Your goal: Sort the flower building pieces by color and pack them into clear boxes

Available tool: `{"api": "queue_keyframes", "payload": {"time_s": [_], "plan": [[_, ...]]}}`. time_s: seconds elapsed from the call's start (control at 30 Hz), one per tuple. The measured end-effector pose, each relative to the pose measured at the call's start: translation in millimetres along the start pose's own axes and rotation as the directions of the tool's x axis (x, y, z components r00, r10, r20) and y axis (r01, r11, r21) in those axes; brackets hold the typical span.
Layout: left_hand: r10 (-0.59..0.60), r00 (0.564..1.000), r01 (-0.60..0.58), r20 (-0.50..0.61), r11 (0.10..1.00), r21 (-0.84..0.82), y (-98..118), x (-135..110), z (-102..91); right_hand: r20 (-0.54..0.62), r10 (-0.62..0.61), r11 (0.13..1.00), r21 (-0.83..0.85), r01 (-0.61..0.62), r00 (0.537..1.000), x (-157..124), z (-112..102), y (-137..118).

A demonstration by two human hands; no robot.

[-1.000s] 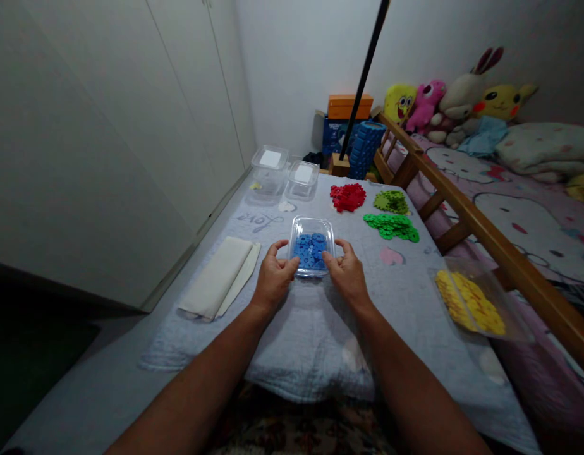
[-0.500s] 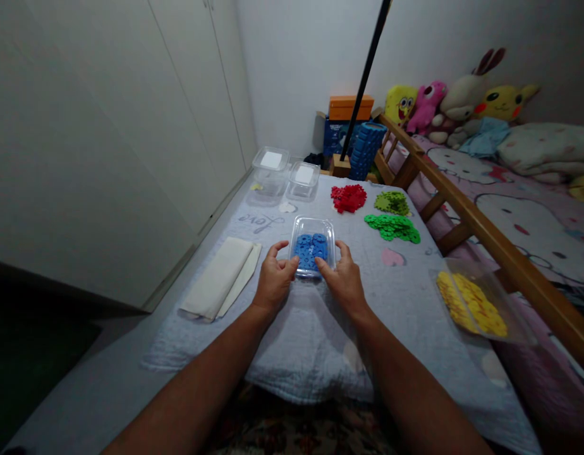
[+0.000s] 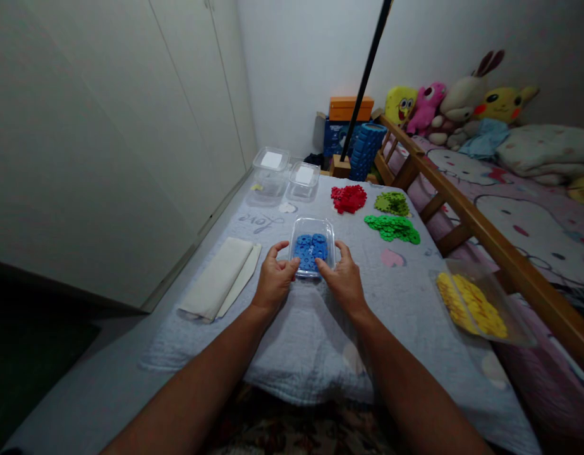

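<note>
A clear plastic container [image 3: 313, 224] stands in front of me on the cloth-covered table, with blue disc-shaped pieces [image 3: 311, 250] inside. My left hand [image 3: 277, 273] grips its left side, thumb at the near corner and fingers along the wall. On the opposite side my right hand [image 3: 342, 273] holds it the same way, its thumb over the near right corner. Beyond the container lie a pile of red pieces [image 3: 349, 198], a green pile [image 3: 392, 229] and an olive-green pile [image 3: 392, 203].
Lidded clear containers [image 3: 271, 174] stand at the far left. Folded white paper or cloth [image 3: 219, 278] lies left of my hands. A bag of yellow pieces [image 3: 471, 304] rests at the right edge, beside a wooden bed rail [image 3: 481, 234]. A black pole [image 3: 368, 76] rises behind the table.
</note>
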State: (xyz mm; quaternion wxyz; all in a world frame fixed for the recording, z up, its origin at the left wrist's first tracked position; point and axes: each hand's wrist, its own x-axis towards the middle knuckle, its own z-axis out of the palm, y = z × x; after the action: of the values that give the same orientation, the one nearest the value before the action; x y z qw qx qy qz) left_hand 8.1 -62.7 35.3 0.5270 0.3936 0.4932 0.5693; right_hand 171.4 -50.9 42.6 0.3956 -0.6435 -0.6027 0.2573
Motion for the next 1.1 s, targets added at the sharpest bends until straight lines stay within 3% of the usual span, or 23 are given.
{"api": "queue_keyframes", "payload": {"time_s": [0.9,1.1], "plan": [[-0.022,1.0,0.022,-0.012,1.0,-0.002,3.5,-1.2,2.5,-0.016,0.015,1.0,0.022,-0.014,1.0,0.0,1.6,1.2],[-0.014,1.0,0.014,-0.025,1.0,0.009,3.2,-1.1,3.3,0.04,0.02,0.995,0.092,-0.023,0.999,0.4,-2.2,0.6]]}}
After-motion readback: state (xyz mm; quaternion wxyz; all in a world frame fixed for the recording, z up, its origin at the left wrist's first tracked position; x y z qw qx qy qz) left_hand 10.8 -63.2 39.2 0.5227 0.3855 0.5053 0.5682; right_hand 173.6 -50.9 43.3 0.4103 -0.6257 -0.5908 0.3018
